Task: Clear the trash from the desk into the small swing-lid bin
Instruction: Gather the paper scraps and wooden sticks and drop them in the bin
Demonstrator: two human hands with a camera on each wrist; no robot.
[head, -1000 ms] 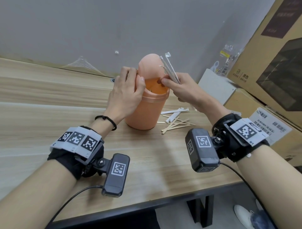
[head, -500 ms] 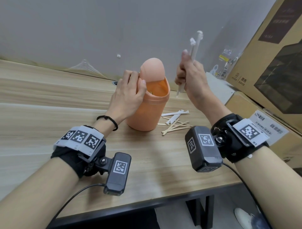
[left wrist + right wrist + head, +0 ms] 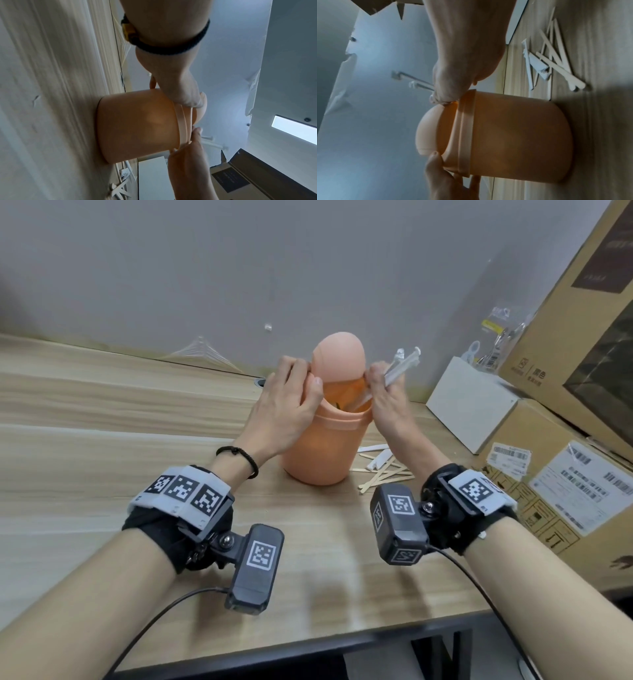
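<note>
The left hand (image 3: 286, 405) is gripping the bin (image 3: 325, 446) at its rim, tilting the swing lid (image 3: 338, 356) open; the right hand (image 3: 385, 398) is pinching white wrappers (image 3: 399, 369) over the opening. They risk catching on the rim, spilling onto the table (image 3: 102, 440) near the remaining sticks (image 3: 383, 474).

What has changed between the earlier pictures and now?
The right hand, raised half a second ago, came back down to the bin opening, tilting the white wrappers it holds into it. The left hand stays on the rim with the lid tipped open; the sticks remain on the desk.
</note>
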